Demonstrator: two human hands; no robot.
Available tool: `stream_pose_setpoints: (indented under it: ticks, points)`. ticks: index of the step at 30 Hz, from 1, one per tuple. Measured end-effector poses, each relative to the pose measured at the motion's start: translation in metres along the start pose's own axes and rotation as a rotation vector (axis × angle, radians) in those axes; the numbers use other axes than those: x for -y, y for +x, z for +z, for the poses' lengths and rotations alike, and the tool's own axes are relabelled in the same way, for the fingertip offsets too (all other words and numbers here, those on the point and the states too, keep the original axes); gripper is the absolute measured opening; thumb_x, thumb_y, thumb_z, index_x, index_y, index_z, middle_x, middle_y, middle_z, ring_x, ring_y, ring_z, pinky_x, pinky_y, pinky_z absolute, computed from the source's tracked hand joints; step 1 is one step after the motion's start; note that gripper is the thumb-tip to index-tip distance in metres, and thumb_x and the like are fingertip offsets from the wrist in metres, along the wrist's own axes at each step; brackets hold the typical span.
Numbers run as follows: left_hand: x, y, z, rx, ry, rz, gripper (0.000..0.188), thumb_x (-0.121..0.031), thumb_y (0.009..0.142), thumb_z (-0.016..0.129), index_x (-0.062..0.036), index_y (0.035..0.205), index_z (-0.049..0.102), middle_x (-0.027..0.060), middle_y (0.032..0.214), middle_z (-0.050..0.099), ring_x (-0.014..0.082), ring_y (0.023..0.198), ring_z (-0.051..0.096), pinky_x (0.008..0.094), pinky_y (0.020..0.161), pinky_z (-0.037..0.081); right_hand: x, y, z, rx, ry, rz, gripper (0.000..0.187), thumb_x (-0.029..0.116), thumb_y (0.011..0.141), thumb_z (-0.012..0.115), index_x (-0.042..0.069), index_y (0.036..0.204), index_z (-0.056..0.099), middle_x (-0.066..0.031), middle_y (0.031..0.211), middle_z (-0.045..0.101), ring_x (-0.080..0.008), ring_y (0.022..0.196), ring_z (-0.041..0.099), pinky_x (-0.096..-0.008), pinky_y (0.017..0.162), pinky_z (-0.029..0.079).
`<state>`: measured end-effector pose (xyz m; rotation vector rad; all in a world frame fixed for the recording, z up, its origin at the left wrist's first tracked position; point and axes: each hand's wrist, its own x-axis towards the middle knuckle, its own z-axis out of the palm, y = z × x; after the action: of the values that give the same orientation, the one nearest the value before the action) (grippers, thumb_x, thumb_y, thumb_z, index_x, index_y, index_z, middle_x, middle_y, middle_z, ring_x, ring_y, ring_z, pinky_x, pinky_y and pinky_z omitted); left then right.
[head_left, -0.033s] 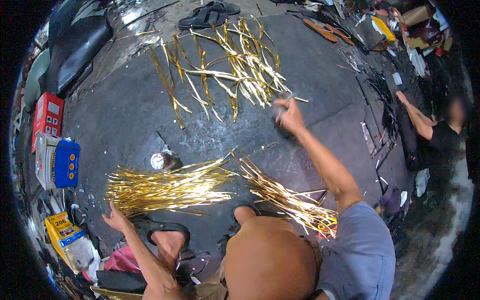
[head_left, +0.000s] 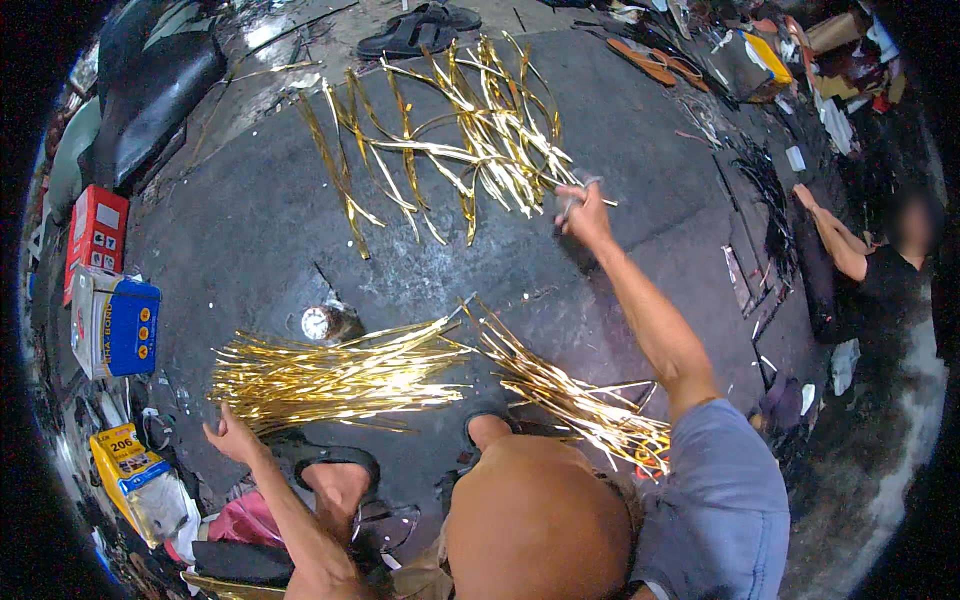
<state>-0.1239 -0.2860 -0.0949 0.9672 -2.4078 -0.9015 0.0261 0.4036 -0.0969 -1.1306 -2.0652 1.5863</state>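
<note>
At the lower left, my left hand [head_left: 234, 438] has its thumb and index finger apart. Its index fingertip meets the lower left end of a wide bundle of shiny gold strips [head_left: 330, 382]. Farther out, my right hand [head_left: 584, 217] is closed around metal scissors [head_left: 594, 184], whose loops show about the fingers; the blades are mostly hidden. That hand is beside the lower right ends of a loose, crossing spread of gold strips [head_left: 505, 150]. Between my feet and right arm lies a narrower bundle of gold strips [head_left: 570, 395].
A round pale-topped can [head_left: 318, 322] stands above the wide bundle. Red [head_left: 96, 235] and blue-white [head_left: 125, 325] boxes and a yellow package [head_left: 125, 460] line the left side. Black sandals [head_left: 405, 35] lie at the far edge. Another person [head_left: 880, 260] sits at the right.
My right hand has shifted slightly right and down, and the scissors' loops show more clearly. My left hand stays almost where it was, by the bundle's end.
</note>
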Motion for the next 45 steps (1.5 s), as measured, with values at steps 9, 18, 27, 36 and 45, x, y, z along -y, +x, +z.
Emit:
stream_pose_setpoints:
  ticks: [9, 18, 27, 36, 45]
  points:
    - [-0.055, -0.088, 0.018, 0.415, -0.252, 0.437, 0.035, -0.005, 0.09, 0.067, 0.0002, 0.125, 0.062, 0.01, 0.118, 0.063, 0.0174, 0.105, 0.06, 0.0297, 0.086, 0.047, 0.01, 0.136, 0.018, 0.073, -0.794, -0.257, 0.07, 0.007, 0.082, 0.051, 0.0, 0.147, 0.026, -0.0126, 0.12, 0.069, -0.0377, 0.11, 0.064, -0.0447, 0.097, 0.048]
    - [-0.116, -0.161, 0.005, 0.681, -0.504, 0.484, 0.021, -0.002, 0.089, 0.065, 0.0003, 0.11, 0.068, 0.0015, 0.103, 0.063, 0.009, 0.086, 0.057, 0.023, 0.077, 0.046, 0.075, 0.062, -0.128, -0.16, -1.216, -0.163, 0.048, 0.009, 0.077, 0.062, -0.006, 0.119, 0.043, -0.0318, 0.101, 0.067, -0.0475, 0.095, 0.066, -0.0529, 0.084, 0.053]
    - [-0.18, -0.353, -0.009, 1.588, -0.533, 0.599, 0.041, 0.0, 0.078, 0.076, -0.0051, 0.118, 0.065, 0.0084, 0.103, 0.063, 0.0145, 0.084, 0.066, 0.0264, 0.066, 0.055, 0.028, -0.206, -0.109, 0.119, -0.649, 0.011, 0.068, -0.005, 0.078, 0.055, -0.022, 0.137, 0.025, -0.012, 0.098, 0.075, -0.0257, 0.09, 0.072, -0.0368, 0.083, 0.055]
    - [-0.163, -0.334, -0.008, 1.202, -0.731, 0.612, 0.011, 0.005, 0.081, 0.071, 0.0008, 0.09, 0.067, 0.0088, 0.099, 0.063, 0.0175, 0.088, 0.059, 0.0285, 0.074, 0.049, 0.079, -0.233, 0.056, 0.434, 0.034, -0.115, 0.066, 0.008, 0.082, 0.065, -0.009, 0.137, 0.033, -0.0174, 0.102, 0.073, -0.0385, 0.105, 0.067, -0.0477, 0.09, 0.051]
    - [-0.241, -0.252, -0.058, 1.011, -1.204, 0.192, 0.006, -0.001, 0.096, 0.056, -0.0056, 0.099, 0.056, 0.0071, 0.096, 0.058, 0.009, 0.07, 0.054, 0.0234, 0.06, 0.048, 0.019, -0.179, 0.063, 0.562, -0.246, -0.904, 0.078, 0.013, 0.074, 0.072, 0.002, 0.145, 0.04, -0.0139, 0.11, 0.068, -0.0332, 0.108, 0.057, -0.0435, 0.098, 0.041]
